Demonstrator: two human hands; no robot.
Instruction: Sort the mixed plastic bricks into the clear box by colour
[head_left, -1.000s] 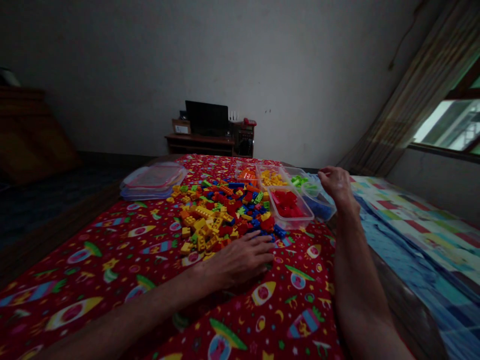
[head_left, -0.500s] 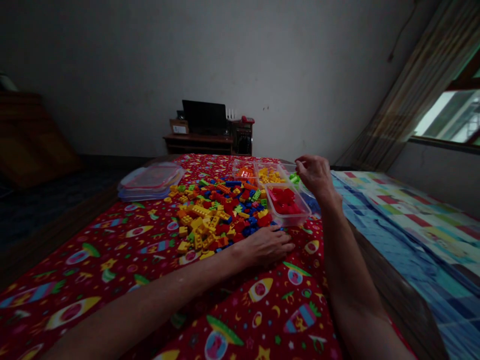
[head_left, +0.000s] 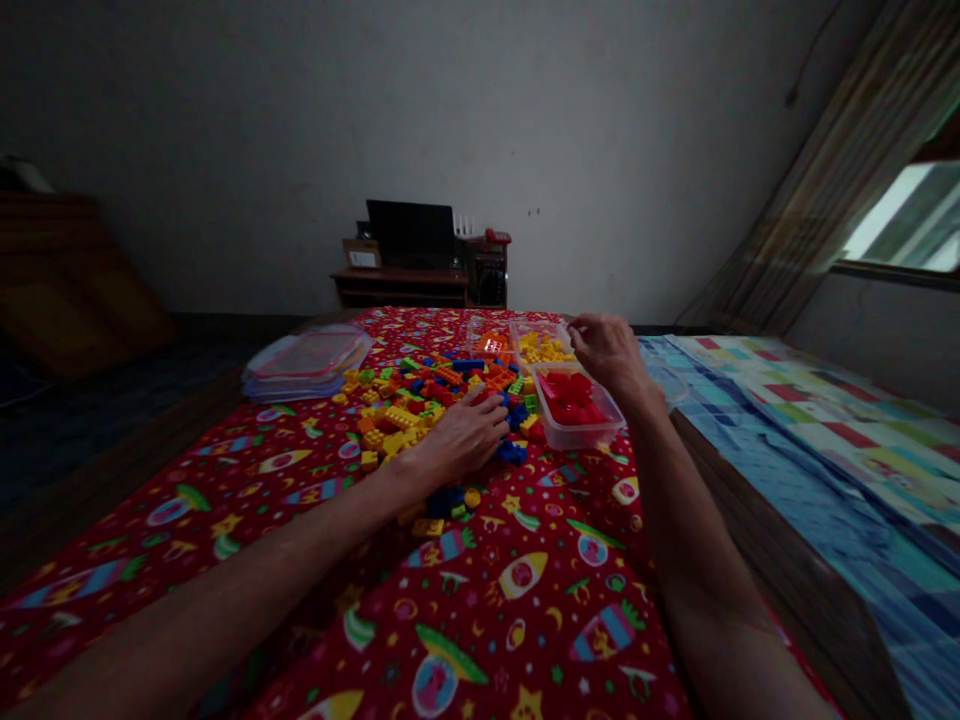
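Mixed plastic building bricks point(head_left: 401, 418) in yellow, red, blue, green and orange lie in a loose pile. My left hand point(head_left: 469, 435) rests palm down on the pile's right part, fingers stretched over the bricks. My right hand point(head_left: 609, 350) hovers at the right end of the clear boxes, its fingers curled together; whatever may be in them is hidden. Closest to it are a clear box of red bricks point(head_left: 574, 400) and a box of yellow bricks point(head_left: 544, 347). Orange bricks point(head_left: 493, 345) sit in another clear box behind the pile.
A stack of clear lids point(head_left: 307, 365) lies at the left on the red patterned cloth point(head_left: 517, 600). Past the table's right edge is a bed with a checked cover point(head_left: 810, 480). A desk with a monitor point(head_left: 411, 232) stands against the far wall.
My left hand has moved left and away from me, from the near edge onto the pile. Some bricks now lie nearer me. My right hand has shifted slightly left.
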